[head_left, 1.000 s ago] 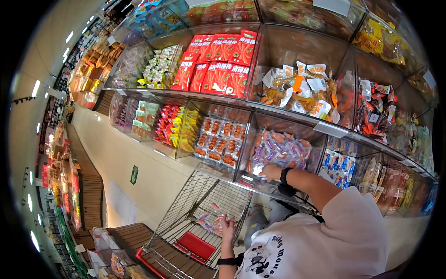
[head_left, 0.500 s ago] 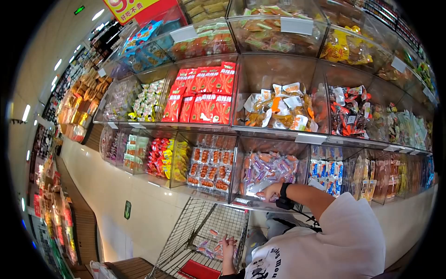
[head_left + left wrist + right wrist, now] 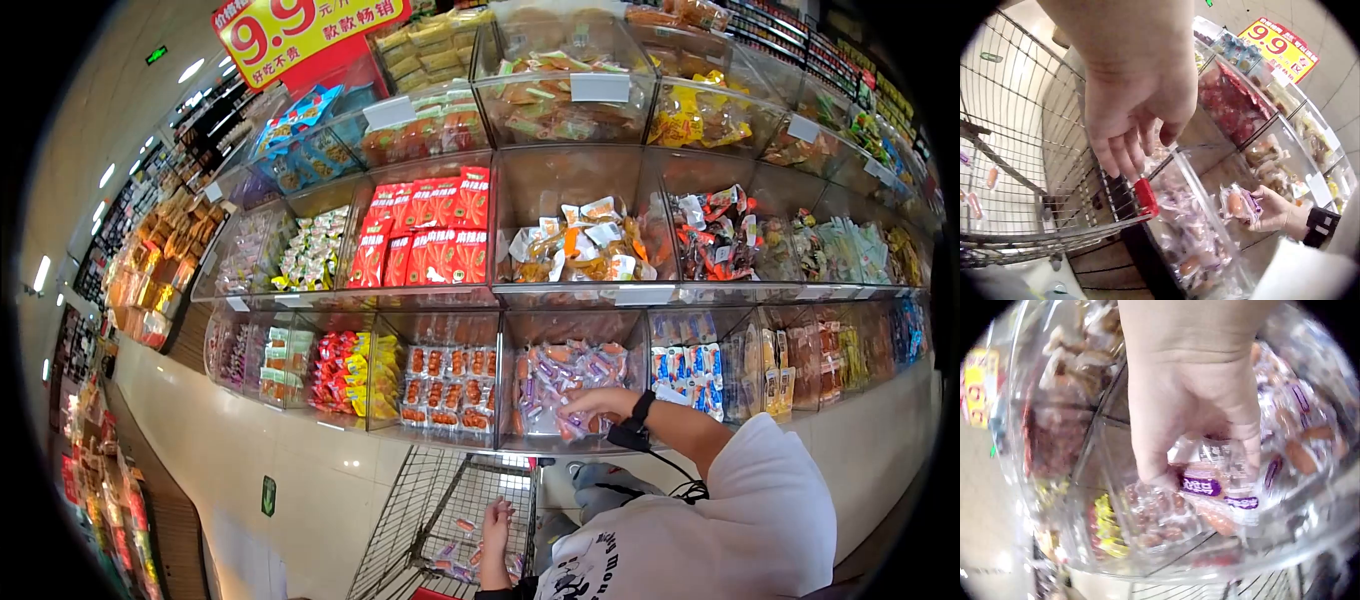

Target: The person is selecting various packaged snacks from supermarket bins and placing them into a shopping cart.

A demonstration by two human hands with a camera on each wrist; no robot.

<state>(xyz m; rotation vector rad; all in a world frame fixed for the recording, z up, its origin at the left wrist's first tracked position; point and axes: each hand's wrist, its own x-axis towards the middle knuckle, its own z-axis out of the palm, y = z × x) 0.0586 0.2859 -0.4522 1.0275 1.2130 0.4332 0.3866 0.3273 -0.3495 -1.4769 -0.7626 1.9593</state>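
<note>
Right hand (image 3: 1194, 412) pinches wrapped sausages (image 3: 1210, 487) between thumb and fingers at their bin (image 3: 572, 326), probably so they do not slip, while left hand (image 3: 1141, 106), relaxed and holding nothing visible, hangs over the cart (image 3: 1146, 197).

Our right arm (image 3: 690, 432) stretches forward and inward from the shoulder. Right wrist (image 3: 1204, 355) roughly in line with the forearm. Right grip (image 3: 597, 402) pinching: thumb (image 3: 1155, 467) and fingers (image 3: 1249, 447) curled toward each other, palm side facing its wrist camera. Our left forearm (image 3: 493, 572) lower and nearer the trunk, pointing forward. Left grip (image 3: 497, 522) idle, well apart from the right, its fingers loosely bent and relaxed.
</note>
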